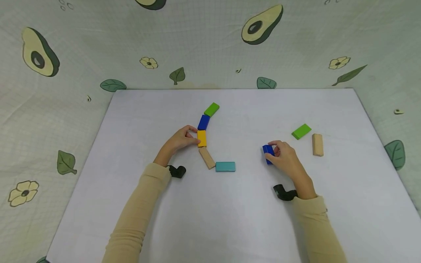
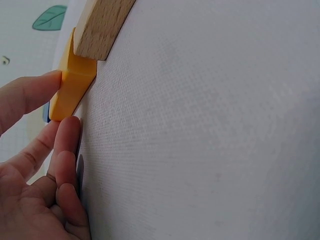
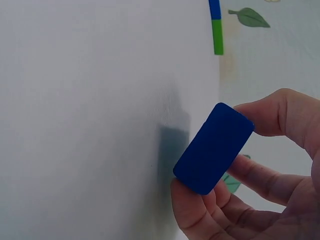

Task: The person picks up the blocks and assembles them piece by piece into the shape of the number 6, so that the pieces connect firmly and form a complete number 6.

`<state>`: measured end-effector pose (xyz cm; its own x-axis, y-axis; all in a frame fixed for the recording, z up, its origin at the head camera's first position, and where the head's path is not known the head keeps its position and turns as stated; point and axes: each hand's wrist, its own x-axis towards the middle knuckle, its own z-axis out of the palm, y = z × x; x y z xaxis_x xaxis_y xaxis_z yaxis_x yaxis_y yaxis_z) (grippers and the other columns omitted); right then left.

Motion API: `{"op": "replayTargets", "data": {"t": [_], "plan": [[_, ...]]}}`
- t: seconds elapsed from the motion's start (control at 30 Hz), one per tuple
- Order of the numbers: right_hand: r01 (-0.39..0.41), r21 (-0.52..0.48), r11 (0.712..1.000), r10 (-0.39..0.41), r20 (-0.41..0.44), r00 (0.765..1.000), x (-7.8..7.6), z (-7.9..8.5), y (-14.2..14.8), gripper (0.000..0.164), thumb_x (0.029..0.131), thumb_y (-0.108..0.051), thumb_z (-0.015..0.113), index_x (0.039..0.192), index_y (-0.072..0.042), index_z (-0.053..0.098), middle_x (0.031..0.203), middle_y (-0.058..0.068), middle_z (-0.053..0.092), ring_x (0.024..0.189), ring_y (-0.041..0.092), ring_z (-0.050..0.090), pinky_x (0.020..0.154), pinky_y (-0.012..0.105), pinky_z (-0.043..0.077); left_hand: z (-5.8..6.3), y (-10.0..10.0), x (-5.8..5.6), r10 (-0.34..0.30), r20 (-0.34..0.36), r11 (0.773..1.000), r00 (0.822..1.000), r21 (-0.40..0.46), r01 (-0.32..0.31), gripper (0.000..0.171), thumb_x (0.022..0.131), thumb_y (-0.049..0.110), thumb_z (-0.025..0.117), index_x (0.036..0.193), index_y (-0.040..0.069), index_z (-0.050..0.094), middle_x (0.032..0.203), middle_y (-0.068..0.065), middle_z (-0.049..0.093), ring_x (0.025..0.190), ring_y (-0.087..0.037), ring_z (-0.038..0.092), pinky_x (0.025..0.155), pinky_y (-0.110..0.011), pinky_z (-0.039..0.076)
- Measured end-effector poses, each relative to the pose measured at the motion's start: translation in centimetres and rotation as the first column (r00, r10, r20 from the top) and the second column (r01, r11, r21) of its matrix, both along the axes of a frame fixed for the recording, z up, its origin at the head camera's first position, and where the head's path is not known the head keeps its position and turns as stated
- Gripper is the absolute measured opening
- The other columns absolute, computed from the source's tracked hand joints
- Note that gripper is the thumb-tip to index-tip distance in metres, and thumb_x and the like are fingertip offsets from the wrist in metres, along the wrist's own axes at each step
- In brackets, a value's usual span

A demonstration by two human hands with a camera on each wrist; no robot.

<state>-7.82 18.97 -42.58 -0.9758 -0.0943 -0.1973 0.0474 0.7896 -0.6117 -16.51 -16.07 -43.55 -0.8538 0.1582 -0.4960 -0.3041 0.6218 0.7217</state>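
Note:
On the white board a curved row runs from a green block (image 1: 212, 109) through a blue block (image 1: 203, 122), a yellow block (image 1: 202, 138) and a wooden block (image 1: 207, 158) to a teal block (image 1: 225, 167). The left hand (image 1: 182, 139) has its thumb and fingers on the yellow block, which lies against the wooden block (image 2: 104, 30) in the left wrist view. To the right, the right hand (image 1: 285, 157) pinches another blue block (image 1: 268, 154) between thumb and fingers. In the right wrist view this blue block (image 3: 214, 148) is raised off the surface, its shadow beside it.
Right of the right hand lie a second green block (image 1: 301, 131) and a second wooden block (image 1: 318, 145). Black wrist cameras (image 1: 177, 171) jut out by both sleeves. Patterned cloth (image 1: 210, 44) surrounds the white board (image 1: 230, 219).

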Motion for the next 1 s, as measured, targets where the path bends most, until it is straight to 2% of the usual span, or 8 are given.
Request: {"op": "replayTargets", "data": {"t": [0.33, 0.6, 0.83, 1.0], "plan": [[-0.005, -0.044, 0.999, 0.007, 0.034, 0.999, -0.1, -0.4, -2.0, 0.048, 0.088, -0.023, 0.062, 0.125, 0.004, 0.046, 0.088, 0.016, 0.053, 0.075, 0.023, 0.050, 0.061, 0.028, 0.040, -0.1, 0.0, 0.1, -0.006, -0.026, 1.000, 1.000, 0.009, 0.006, 0.045, 0.083, 0.022, 0.069, 0.123, 0.014, 0.050, 0.088, -0.004, 0.047, 0.082, -0.020, 0.044, 0.072, -0.028, 0.034], [0.049, -0.080, 0.996, -0.041, 0.104, 0.994, -0.1, -0.7, -3.2, 0.046, 0.089, -0.026, 0.062, 0.122, 0.001, 0.046, 0.085, 0.013, 0.054, 0.060, 0.016, 0.055, 0.058, 0.027, 0.041, -0.1, 0.0, 0.1, -0.003, -0.019, 1.000, 1.000, 0.009, 0.003, 0.046, 0.082, 0.023, 0.069, 0.123, 0.014, 0.050, 0.089, -0.005, 0.046, 0.083, -0.020, 0.044, 0.073, -0.028, 0.035], [0.094, -0.145, 0.985, -0.072, 0.149, 0.986, -0.2, -0.7, -4.4, 0.036, 0.091, -0.019, 0.060, 0.116, 0.003, 0.048, 0.082, 0.014, 0.059, 0.057, 0.014, 0.061, 0.059, 0.026, 0.048, -0.1, 0.0, 0.0, -0.006, -0.017, 1.000, 1.000, 0.009, 0.006, 0.047, 0.082, 0.023, 0.070, 0.123, 0.014, 0.050, 0.089, -0.006, 0.047, 0.083, -0.021, 0.044, 0.073, -0.028, 0.035], [0.125, -0.164, 0.978, -0.099, 0.161, 0.982, -0.2, -0.7, -4.9, 0.036, 0.090, -0.019, 0.061, 0.114, 0.004, 0.049, 0.079, 0.013, 0.061, 0.055, 0.013, 0.061, 0.058, 0.026, 0.048, -0.1, 0.0, 0.0, -0.010, -0.017, 1.000, 1.000, 0.008, 0.010, 0.047, 0.082, 0.023, 0.069, 0.123, 0.014, 0.049, 0.089, -0.005, 0.047, 0.083, -0.021, 0.044, 0.073, -0.028, 0.035]]}}
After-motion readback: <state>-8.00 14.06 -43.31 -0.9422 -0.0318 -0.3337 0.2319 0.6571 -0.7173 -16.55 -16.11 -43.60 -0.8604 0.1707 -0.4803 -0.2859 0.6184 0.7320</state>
